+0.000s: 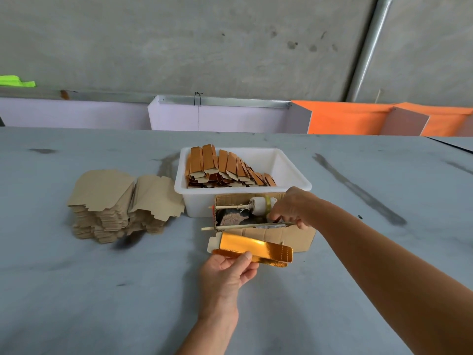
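My left hand [230, 270] pinches the near edge of a shiny gold folded carton [253, 248], holding it just above the grey table. My right hand [291, 207] reaches into a small brown cardboard box [268, 235], fingers curled down around something at the box's inner right end; what they grip is hidden. Inside that box lie a white roll on a stick [258, 206], another thin stick and dark scraps.
A white plastic tub [289, 165] holding several gold flat cartons [225, 167] stands behind the cardboard box. A stack of tan flat card blanks [122, 201] lies to the left. Purple and orange panels [343, 119] line the table's far edge.
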Motion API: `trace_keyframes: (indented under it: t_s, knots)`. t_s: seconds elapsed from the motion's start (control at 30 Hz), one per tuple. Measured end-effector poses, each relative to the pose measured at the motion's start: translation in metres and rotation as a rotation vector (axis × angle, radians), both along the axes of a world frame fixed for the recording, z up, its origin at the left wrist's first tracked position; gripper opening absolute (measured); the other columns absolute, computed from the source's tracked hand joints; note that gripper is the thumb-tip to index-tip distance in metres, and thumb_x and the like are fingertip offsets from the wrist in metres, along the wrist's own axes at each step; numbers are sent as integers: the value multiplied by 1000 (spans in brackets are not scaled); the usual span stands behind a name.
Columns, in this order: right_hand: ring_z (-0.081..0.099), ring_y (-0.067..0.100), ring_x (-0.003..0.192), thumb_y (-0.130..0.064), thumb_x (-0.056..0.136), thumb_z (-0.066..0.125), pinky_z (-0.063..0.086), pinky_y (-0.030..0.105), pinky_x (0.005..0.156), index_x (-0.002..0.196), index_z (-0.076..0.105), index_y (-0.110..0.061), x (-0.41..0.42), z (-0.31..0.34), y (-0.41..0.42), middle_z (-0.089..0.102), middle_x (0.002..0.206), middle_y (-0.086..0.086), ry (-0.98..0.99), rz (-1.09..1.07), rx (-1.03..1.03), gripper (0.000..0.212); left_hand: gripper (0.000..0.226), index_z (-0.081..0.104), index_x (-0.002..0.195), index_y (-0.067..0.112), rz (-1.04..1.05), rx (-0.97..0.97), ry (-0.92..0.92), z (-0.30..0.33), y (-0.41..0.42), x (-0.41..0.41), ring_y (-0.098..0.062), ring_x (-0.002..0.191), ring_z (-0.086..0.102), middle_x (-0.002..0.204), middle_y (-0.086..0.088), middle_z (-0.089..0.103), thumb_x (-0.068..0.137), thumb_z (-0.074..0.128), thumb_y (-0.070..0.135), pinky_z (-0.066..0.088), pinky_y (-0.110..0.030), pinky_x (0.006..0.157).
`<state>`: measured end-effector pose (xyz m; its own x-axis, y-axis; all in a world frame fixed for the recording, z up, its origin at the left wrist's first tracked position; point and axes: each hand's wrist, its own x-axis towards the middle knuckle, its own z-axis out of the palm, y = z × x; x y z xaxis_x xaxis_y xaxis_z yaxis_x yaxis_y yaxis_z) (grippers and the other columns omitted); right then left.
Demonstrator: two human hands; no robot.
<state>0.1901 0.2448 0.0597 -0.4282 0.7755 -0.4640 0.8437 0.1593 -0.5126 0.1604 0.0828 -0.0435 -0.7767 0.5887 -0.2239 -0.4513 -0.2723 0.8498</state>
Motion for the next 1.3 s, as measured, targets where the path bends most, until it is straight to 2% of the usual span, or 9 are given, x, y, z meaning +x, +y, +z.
trace_keyframes:
  t_s: [0.3, 0.4, 0.5, 0.6, 0.67, 1.0, 1.13, 1.23, 1.3]
  knots:
    - [37, 8, 55, -16, 83, 69, 34, 20, 49, 82, 46, -13, -8, 0, 4, 43, 64, 1, -50, 9, -21, 23, 10, 64, 85, 1, -18, 7, 13, 1, -1, 1, -20, 57, 68, 68, -12, 71, 77, 68, -5, 55, -25, 52]
    - [40, 9, 59, -16, 82, 71, 36, 19, 56, 92, 50, -10, -10, -3, 5, 47, 69, 2, -46, 22, 9, 24, 10, 64, 83, 2, -19, 3, 19, 1, -1, 2, -20, 56, 67, 66, -11, 71, 77, 68, -5, 55, -25, 52]
    - [47, 15, 75, -17, 78, 75, 42, 22, 74, 108, 51, -9, -10, -9, 7, 49, 78, 5, -31, 64, 126, 40, 10, 64, 83, 2, -20, 0, 19, 1, -1, 2, -19, 56, 67, 65, -10, 71, 77, 68, -6, 56, -25, 52]
    - [54, 17, 92, -18, 74, 78, 47, 25, 91, 109, 50, -8, -11, -11, 8, 54, 91, 7, -16, 53, 186, 46, 11, 64, 83, 2, -21, -3, 19, 1, -1, 2, -20, 56, 68, 66, -10, 71, 77, 68, -6, 55, -25, 52]
    - [57, 21, 104, -18, 74, 79, 48, 31, 96, 114, 50, -7, -11, -11, 7, 59, 106, 10, -27, 59, 224, 51, 11, 64, 84, 2, -26, -6, 22, 1, -1, 2, -20, 57, 68, 66, -10, 71, 77, 68, -6, 55, -25, 52]
    - [57, 23, 105, -15, 74, 78, 50, 33, 95, 120, 50, -6, -12, -10, 3, 58, 112, 12, 5, 28, 249, 55, 10, 64, 83, 1, -35, -13, 30, 0, -1, 2, -20, 57, 68, 66, -11, 71, 77, 68, -6, 55, -25, 53]
    - [51, 14, 81, -16, 80, 72, 51, 21, 75, 112, 47, -6, -12, -4, 2, 51, 85, 6, 45, -31, 52, 41, 10, 64, 83, 2, -35, -19, 38, -1, -2, 2, -20, 58, 68, 67, -11, 71, 77, 68, -6, 55, -24, 52]
    - [45, 12, 59, -10, 78, 70, 42, 19, 51, 79, 51, -8, -7, 0, -1, 48, 68, 3, 50, 29, 71, 19, 10, 65, 82, 2, -34, -24, 44, -1, -2, 2, -21, 58, 69, 67, -11, 71, 77, 68, -6, 55, -24, 52]
    - [45, 11, 59, -9, 79, 69, 42, 18, 50, 74, 49, -9, -6, 1, 1, 47, 66, 3, 36, 47, 74, 21, 10, 65, 82, 2, -35, -26, 48, -1, -2, 2, -21, 58, 69, 67, -11, 71, 77, 69, -6, 55, -24, 52]
